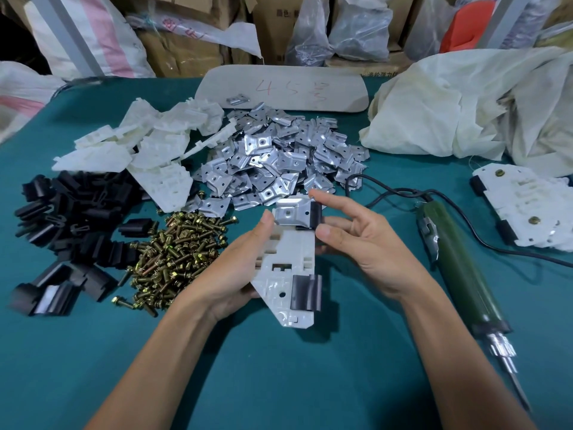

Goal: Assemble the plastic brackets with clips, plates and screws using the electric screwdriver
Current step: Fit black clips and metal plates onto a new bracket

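A white plastic bracket (286,259) is held above the green table. My left hand (235,268) grips it from the left and below, thumb near its top. Two black clips sit on its right edge, one high (315,216) and one low (307,292). A metal plate (290,212) lies on the bracket's top end. My right hand (359,240) is at the upper clip, thumb against the bracket's right edge, index finger raised over the plate. The green electric screwdriver (459,268) lies on the table to the right, untouched.
Piles lie ahead: white brackets (139,144), metal plates (279,156), black clips (71,212), brass screws (176,256). Finished brackets (527,209) are stacked at the right edge. A white cloth sack (465,100) and a board (282,88) sit at the back. The screwdriver's cord (387,190) crosses the table.
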Demonstrator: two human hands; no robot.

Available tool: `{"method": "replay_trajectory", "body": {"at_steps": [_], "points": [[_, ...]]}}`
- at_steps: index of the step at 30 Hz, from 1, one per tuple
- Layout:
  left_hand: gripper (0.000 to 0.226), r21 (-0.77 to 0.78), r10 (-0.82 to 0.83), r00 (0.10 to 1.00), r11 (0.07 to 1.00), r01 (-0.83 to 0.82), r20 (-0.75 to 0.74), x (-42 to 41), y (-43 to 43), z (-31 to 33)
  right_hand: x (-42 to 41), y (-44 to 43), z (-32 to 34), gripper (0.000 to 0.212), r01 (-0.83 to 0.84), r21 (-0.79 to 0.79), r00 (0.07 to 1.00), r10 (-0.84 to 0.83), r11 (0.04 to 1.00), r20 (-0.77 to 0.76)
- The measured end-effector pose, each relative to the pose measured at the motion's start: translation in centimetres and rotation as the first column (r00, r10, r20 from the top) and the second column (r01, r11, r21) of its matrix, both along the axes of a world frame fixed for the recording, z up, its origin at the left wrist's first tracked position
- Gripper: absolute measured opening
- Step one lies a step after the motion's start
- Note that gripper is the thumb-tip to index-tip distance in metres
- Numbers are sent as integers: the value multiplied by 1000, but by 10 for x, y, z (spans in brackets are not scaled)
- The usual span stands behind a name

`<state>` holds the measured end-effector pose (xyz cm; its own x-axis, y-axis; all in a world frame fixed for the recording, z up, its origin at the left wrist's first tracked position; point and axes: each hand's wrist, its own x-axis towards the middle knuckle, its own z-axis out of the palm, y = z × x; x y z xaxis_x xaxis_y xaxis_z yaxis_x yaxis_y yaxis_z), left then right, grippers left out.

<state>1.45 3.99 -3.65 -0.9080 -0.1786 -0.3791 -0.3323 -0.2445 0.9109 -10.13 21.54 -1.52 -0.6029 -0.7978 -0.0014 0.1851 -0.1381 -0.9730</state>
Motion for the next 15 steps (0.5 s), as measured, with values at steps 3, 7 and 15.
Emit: {"method": "replay_trajectory", "body": {"at_steps": [3, 7, 15], "points": [[78, 19, -17, 1000, 1000, 17, -8, 0, 0, 0, 0, -1, -1, 47, 11, -7, 1000, -11, 1000, 6], [69, 30, -45, 998, 998, 46, -36, 1, 1, 3, 1, -3, -2, 43, 18, -16, 999, -18, 1000, 30], [62, 31, -16, 999, 999, 17, -32, 0, 4, 3, 1, -4, -3, 43, 77, 17, 997, -77, 997, 8]]}}
